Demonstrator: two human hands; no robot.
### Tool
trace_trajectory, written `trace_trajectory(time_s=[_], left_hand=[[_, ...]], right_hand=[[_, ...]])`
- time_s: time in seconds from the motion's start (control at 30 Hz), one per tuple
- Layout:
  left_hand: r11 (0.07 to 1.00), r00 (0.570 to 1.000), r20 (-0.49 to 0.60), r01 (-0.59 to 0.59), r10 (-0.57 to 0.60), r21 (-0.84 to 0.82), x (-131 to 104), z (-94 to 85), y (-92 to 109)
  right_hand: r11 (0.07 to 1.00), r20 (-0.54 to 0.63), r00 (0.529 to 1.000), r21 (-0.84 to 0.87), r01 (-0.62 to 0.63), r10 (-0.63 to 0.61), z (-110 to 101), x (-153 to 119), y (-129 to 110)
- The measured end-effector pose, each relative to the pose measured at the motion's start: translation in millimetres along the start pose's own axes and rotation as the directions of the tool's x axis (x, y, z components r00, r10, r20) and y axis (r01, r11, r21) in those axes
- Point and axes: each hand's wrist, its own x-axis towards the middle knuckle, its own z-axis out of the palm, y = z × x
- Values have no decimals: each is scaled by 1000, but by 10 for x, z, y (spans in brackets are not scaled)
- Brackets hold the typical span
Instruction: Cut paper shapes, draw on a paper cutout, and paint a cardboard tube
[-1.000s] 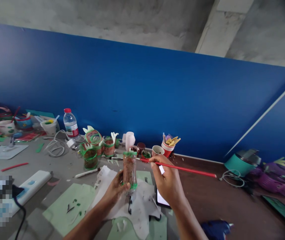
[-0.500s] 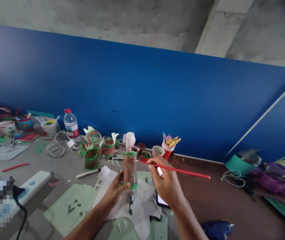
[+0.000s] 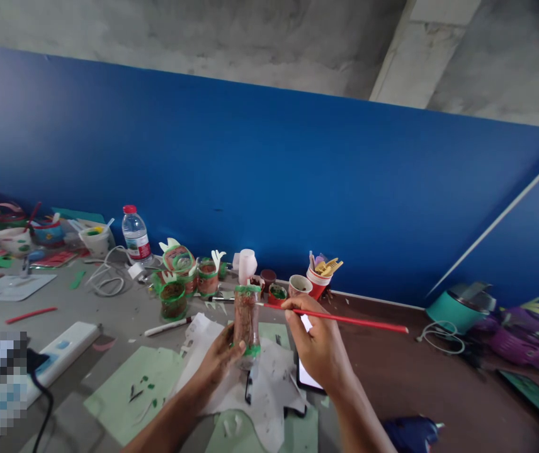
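Note:
My left hand (image 3: pixel 226 353) is wrapped round the lower part of a clear plastic bottle piece (image 3: pixel 247 318), painted brown with green bands at top and bottom. It is held upright above a crumpled white sheet (image 3: pixel 203 371). Between the fingertips of my right hand (image 3: pixel 314 336) is a paintbrush (image 3: pixel 345 319) with a long red handle. Its tip is at the upper right side of the painted bottle piece; whether it touches is hard to tell. Behind stand a small cup of green paint (image 3: pixel 278 293) and a white paper cup (image 3: pixel 300 285).
Similar brown-and-green painted pots (image 3: pixel 173 299) stand left of centre, near a water bottle (image 3: pixel 136 234). A red cup of plastic cutlery (image 3: pixel 320 277) is by the blue partition (image 3: pixel 269 176). A phone (image 3: pixel 308 371) lies under my right hand; a power strip (image 3: pixel 62 352) is at left.
The paintbrush and my right hand have shifted slightly to the right. My left hand still holds the painted bottle piece in nearly the same place.

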Motion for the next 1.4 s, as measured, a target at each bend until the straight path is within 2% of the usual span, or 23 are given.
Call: trace_trajectory(time_s=[0.07,0.23,0.5,0.63,0.87,1.03,1.13,1.23,1.4], left_hand=[[1000,1000,-2,19,-19,-25,-9,9,4],[998,998,58,36,-33,-49,-50,39,81],[992,995,87,65,-55,-110,-54,18,42],[986,994,80,82,-71,-146,-52,18,39],[961,991,80,126,-109,-245,-68,78,96],[919,985,93,167,-144,-357,-82,94,140],[898,989,89,144,-118,-416,-64,82,137],[877,988,67,156,-141,-455,-42,65,123],[853,980,64,197,-190,-483,-45,55,125]], right_hand=[[1000,-8,1000,-13,17,-17,1,0,-3],[1000,55,998,-12,26,-26,8,-7,-16],[998,7,998,5,69,-69,37,-9,26],[998,-32,998,16,61,-61,46,-13,36],[1000,51,998,6,28,-28,0,-13,8],[999,6,1000,15,29,-29,-15,-16,-5],[999,44,998,1,39,-39,2,-24,-13],[1000,99,995,3,15,-15,7,-35,-27],[1000,42,999,13,18,-19,-4,-42,-40]])
